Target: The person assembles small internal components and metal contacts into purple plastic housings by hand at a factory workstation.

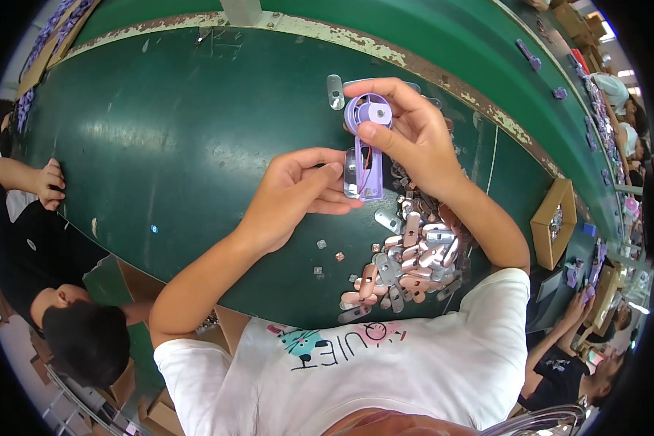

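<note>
A purple plastic housing (368, 116) with a round head and a long open handle is in my right hand (425, 145), gripped at the head between thumb and fingers. Thin red and dark wires run inside its handle. My left hand (283, 192) pinches a shiny oval metal plate (351, 173) and holds it alongside the handle's left edge. Whether plate and handle touch is hard to tell. Just beyond the housing, another oval plate (335, 92) with a small square hole lies on the green table (174, 160). More plates are partly hidden behind my right hand.
Near my right forearm spreads a heap of silver and copper-coloured plates (412, 258), with small metal pieces (339, 256) around it. A box (552, 221) stands at the right. A co-worker's hand (51, 182) rests on the left table edge. A green conveyor belt (443, 43) runs beyond the worn rail.
</note>
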The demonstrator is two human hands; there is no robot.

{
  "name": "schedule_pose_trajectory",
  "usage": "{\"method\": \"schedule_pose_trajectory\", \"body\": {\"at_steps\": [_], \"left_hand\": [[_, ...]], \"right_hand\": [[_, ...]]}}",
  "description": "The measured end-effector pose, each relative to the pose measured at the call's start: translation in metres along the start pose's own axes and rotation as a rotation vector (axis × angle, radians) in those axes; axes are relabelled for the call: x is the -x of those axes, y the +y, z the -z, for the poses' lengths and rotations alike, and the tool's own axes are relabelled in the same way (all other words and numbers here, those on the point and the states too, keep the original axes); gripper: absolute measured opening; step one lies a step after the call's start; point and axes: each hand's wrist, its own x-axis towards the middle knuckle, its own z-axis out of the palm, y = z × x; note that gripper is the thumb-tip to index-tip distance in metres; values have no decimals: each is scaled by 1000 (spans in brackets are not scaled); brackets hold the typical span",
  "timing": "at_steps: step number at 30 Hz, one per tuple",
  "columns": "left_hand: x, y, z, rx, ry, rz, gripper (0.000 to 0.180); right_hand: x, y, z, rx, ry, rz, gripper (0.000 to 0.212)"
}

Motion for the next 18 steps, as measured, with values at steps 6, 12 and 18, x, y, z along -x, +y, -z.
{"method": "schedule_pose_trajectory", "body": {"at_steps": [6, 12, 18], "left_hand": [[2, 0, 1, 35, -42, 5, 28], [-1, -4, 2, 10, -55, -34, 27], [-3, -15, 3, -108, -31, -202, 23]], "right_hand": [[4, 18, -6, 123, 3, 1, 35], [5, 22, -12, 162, 48, 35, 32], [-2, 18, -1, 152, -67, 44, 37]]}}
